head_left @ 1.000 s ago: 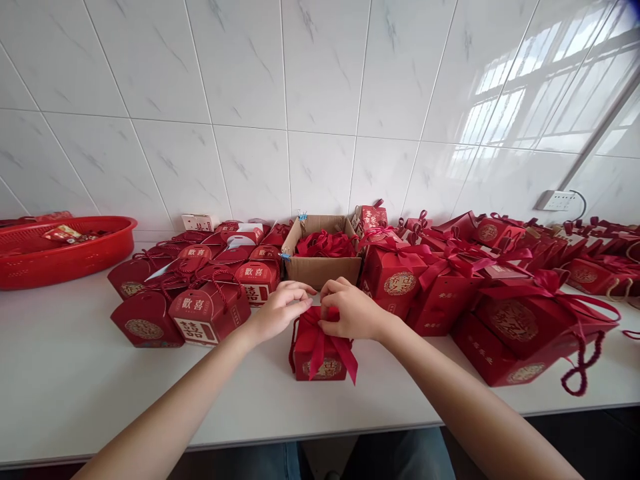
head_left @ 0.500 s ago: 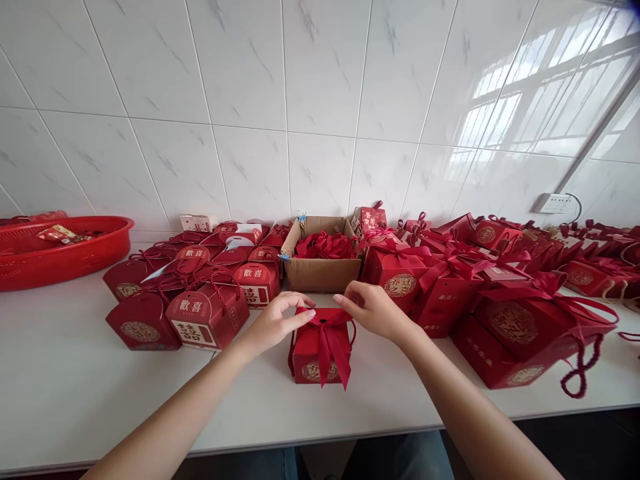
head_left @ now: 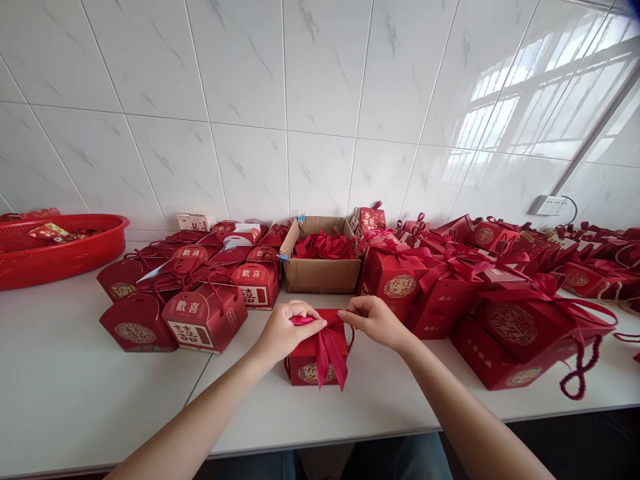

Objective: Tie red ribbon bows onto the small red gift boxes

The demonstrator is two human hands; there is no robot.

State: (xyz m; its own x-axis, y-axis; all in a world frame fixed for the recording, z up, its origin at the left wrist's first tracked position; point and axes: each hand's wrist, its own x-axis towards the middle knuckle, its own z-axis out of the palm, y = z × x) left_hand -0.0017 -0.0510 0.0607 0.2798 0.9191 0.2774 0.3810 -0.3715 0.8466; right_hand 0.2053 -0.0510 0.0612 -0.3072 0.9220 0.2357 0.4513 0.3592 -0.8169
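A small red gift box [head_left: 306,370] with gold print stands upright on the table in front of me. A dark red satin ribbon [head_left: 330,360] is tied at its top, and two tails hang down the front. My left hand [head_left: 293,330] pinches the ribbon at the left of the knot between thumb and fingers, covering part of the box top. At the top right of the box, my right hand [head_left: 375,321] has its thumb and forefinger pressed together on the ribbon's other side. Twisted cord handles hang at the box's sides.
Behind the gift box is an open cardboard box [head_left: 323,276] of loose red ribbons [head_left: 325,245]. Corded red boxes [head_left: 203,313] crowd the left; bow-tied boxes [head_left: 515,327] fill the right. A red plastic basket [head_left: 65,257] sits far left. The tiled wall carries a power strip [head_left: 549,205].
My left hand has moved right and closed on the ribbon beside the knot. My right hand has lowered slightly to the ribbon at the box's top right. The view has shifted a little.
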